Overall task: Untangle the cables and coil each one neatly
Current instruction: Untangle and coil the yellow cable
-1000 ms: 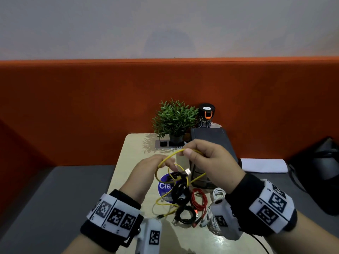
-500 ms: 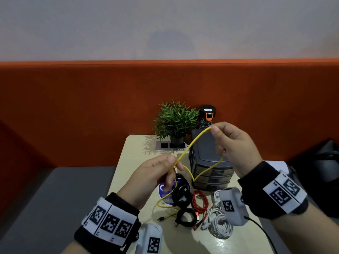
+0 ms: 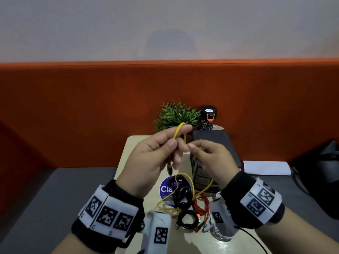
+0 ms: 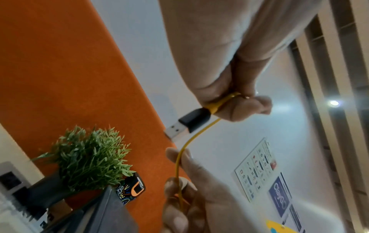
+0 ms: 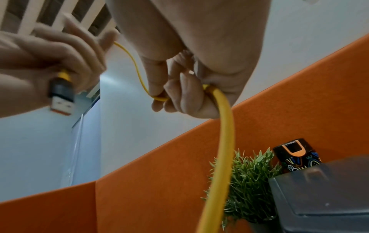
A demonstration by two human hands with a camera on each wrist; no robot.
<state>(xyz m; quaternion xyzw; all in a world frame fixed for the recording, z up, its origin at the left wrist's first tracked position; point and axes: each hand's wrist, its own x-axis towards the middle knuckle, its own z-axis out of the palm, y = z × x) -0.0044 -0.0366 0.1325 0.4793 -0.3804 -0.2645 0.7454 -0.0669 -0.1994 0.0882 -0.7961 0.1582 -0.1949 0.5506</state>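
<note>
While the left hand (image 3: 146,162) pinches the yellow cable (image 3: 178,129) by its plug, the right hand (image 3: 212,160) just right of it curls around the same cable, above the table (image 3: 128,154).

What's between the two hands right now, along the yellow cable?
Only a short arched loop of the yellow cable spans from left hand to right hand; nothing else sits between them, clearest in the head view.

1. At the back of my desk (image 3: 128,149) stands a small green plant (image 3: 176,116).
2. Just right of it I see a dark patterned can (image 3: 208,118) with an orange clip.
3. A grey drawer unit (image 3: 212,142) sits in front of the can.
4. An orange partition (image 3: 73,107) runs behind.
5. A round blue sticker (image 3: 166,189) lies on the desk.
</note>
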